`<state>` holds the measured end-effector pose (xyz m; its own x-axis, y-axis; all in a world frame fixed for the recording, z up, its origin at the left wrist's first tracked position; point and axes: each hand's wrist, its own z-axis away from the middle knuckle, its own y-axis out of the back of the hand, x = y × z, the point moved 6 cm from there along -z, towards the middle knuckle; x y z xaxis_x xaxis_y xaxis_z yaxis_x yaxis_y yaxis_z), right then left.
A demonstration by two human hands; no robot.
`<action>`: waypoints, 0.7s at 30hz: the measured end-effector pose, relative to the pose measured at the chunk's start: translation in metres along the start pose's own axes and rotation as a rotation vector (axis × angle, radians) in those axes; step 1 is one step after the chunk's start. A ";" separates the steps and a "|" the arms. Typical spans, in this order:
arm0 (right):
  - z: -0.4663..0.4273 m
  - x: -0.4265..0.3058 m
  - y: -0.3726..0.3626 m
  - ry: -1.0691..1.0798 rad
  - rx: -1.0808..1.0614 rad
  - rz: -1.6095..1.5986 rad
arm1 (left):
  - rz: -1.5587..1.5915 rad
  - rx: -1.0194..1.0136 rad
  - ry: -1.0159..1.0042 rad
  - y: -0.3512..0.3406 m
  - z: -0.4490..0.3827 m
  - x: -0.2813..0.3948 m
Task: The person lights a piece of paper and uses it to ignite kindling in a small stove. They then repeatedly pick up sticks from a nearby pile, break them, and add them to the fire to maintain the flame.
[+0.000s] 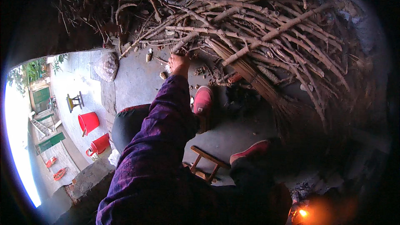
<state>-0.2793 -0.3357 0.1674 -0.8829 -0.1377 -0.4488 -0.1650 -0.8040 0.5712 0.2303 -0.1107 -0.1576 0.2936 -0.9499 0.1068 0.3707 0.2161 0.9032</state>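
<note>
My left hand (179, 63) reaches down to the near end of a thick cut stick (187, 41), at the edge of a heap of dry branches (250, 15). Its back faces me and the fingertips are hidden, so I cannot tell whether it grips the stick. Close by on the concrete floor lie small corn cobs (148, 57) and bark scraps (200, 70). To the right, a bundle of brown stalks (247, 68), bushy at its lower end, leans on the heap. My right hand is out of view.
A fire (302, 213) burns at the lower right. A small wooden stool (209, 156) is near my red shoes (203, 101). Left, beyond a brick wall edge (90, 175), are a red bucket (89, 122), another red container (100, 143) and another stool (75, 101). A filled plastic bag (107, 66) sits at the doorway.
</note>
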 end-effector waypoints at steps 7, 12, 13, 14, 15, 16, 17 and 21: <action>-0.011 -0.008 0.002 0.041 -0.008 -0.019 | 0.223 -0.068 -0.322 -0.020 -0.028 -0.001; -0.007 -0.007 0.003 0.061 0.010 -0.024 | 0.108 -0.121 -0.195 -0.024 -0.028 -0.001; -0.004 -0.009 0.002 0.090 -0.018 -0.028 | -0.064 -0.060 -0.259 -0.034 -0.054 -0.021; 0.002 -0.007 0.000 0.078 -0.007 -0.021 | -0.133 -0.079 -0.341 -0.041 -0.035 -0.006; 0.007 -0.007 -0.003 0.063 0.023 -0.027 | -0.204 -0.088 -0.442 -0.042 -0.013 0.018; 0.013 -0.007 -0.002 0.067 0.009 -0.018 | -0.280 -0.081 -0.496 -0.034 0.007 0.013; 0.022 -0.004 -0.001 0.070 -0.006 -0.010 | -0.117 -0.090 -0.349 -0.046 -0.003 -0.005; 0.061 0.002 -0.010 0.020 -0.001 -0.022 | -0.124 -0.193 -0.318 -0.051 0.042 0.013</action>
<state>-0.3065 -0.2923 0.2027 -0.8703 -0.1310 -0.4748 -0.1841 -0.8077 0.5602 0.1786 -0.1434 -0.1848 -0.0404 -0.9875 0.1525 0.5539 0.1049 0.8260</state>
